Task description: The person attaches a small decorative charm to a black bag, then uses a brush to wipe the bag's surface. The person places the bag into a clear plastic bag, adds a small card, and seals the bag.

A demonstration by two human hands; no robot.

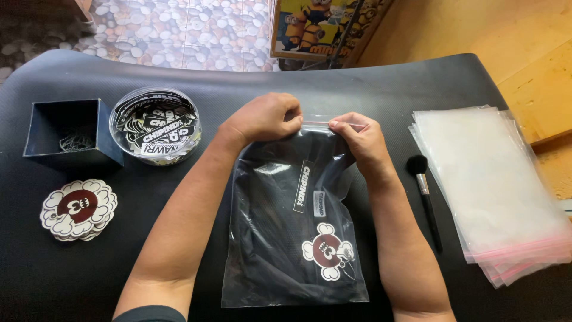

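Observation:
A clear zip bag point(286, 262) lies on the black mat point(387, 89) in front of me. Inside it sits a folded black garment point(271, 226), a black strip sticker and a cloud-shaped tag with a dark red face point(326, 249). My left hand point(265, 118) pinches the bag's far zip edge at its left part. My right hand point(360, 138) pinches the same edge just to the right. The two sets of fingertips almost meet over the red zip line.
A round clear tub of black stickers point(156, 125) and a dark square box point(68, 134) stand at far left. A stack of cloud-shaped tags point(77, 209) lies nearer. A black brush point(424, 194) and a pile of clear zip bags point(494, 191) lie at right.

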